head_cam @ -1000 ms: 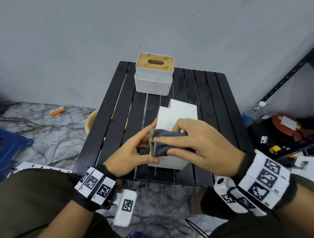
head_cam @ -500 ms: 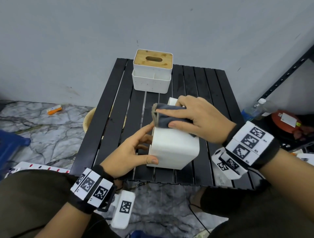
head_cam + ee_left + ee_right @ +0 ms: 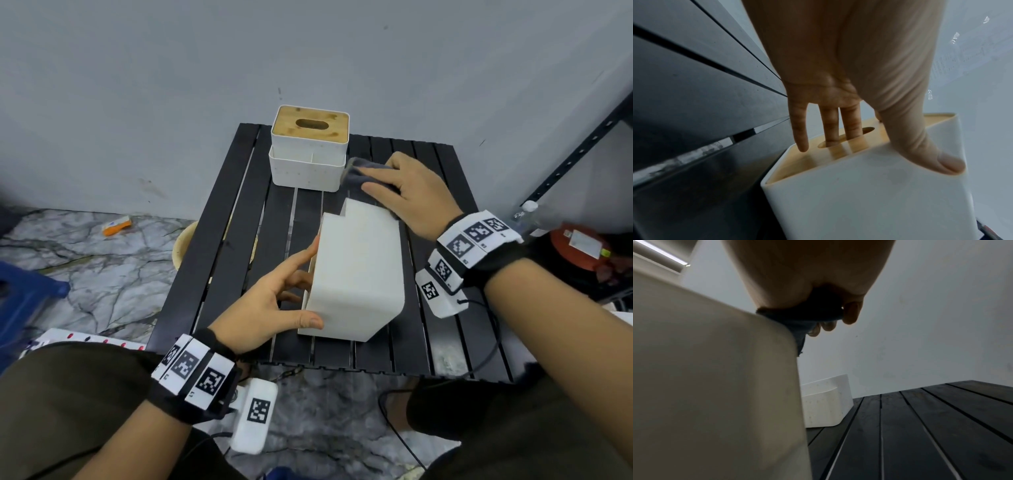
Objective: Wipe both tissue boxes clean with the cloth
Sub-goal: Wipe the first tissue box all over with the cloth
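The near tissue box (image 3: 356, 274), white, lies tipped on its side at the middle of the black slatted table (image 3: 431, 329). My left hand (image 3: 291, 294) grips its left end: the thumb presses the near white face. In the left wrist view two fingers (image 3: 840, 126) reach into the slot of its wooden lid (image 3: 838, 152). My right hand (image 3: 394, 181) holds the folded grey cloth (image 3: 359, 173) just past the box's far end, close to the right side of the far tissue box (image 3: 310, 147). That box stands upright with its wooden lid up. The right wrist view shows curled fingers round the cloth (image 3: 797, 321).
A grey wall rises right behind the table. At the right stands a dark metal shelf with a plastic bottle (image 3: 529, 212) and a red round object (image 3: 579, 246). On the marble floor at the left are an orange item (image 3: 116, 226) and a blue stool (image 3: 20, 298).
My right hand has slid the cloth from the box's near face over its top and off the far end. The left hand has kept its grip on the box.
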